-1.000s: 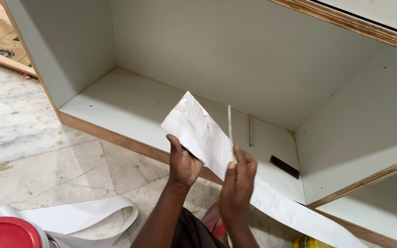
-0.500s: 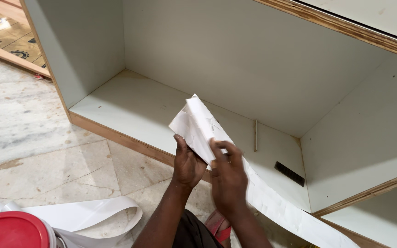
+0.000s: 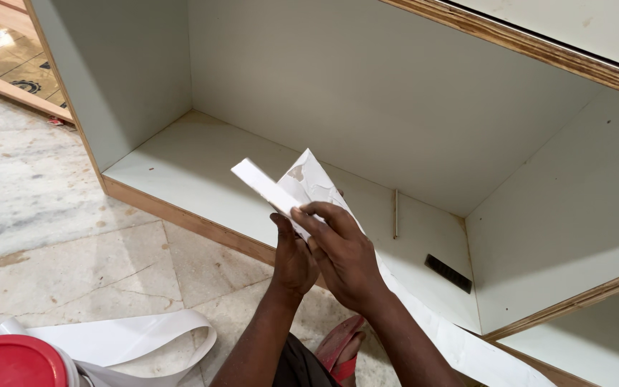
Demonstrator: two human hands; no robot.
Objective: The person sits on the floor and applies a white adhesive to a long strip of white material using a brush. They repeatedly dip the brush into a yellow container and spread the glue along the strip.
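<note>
Both of my hands grip one long white strip of laminate (image 3: 306,180), folded over near its upper end. My left hand (image 3: 291,258) holds it from below, thumb up against the strip. My right hand (image 3: 344,251) lies over it, fingers curled on the fold. The rest of the strip (image 3: 467,347) trails down to the lower right across the cabinet's front edge. I hold it in front of an open plywood cabinet (image 3: 180,215) lying on the floor, pale inside.
A thin stick (image 3: 395,213) and a dark flat piece (image 3: 448,273) lie inside the cabinet. A red lid (image 3: 12,362) and a loose white strip loop (image 3: 137,337) sit at lower left on the marble floor (image 3: 51,215). A red sandal (image 3: 342,351) is under my arms.
My right hand has come onto the strip beside the left. The flat upper end of the strip has been bent over into a fold. The view shifted slightly.
</note>
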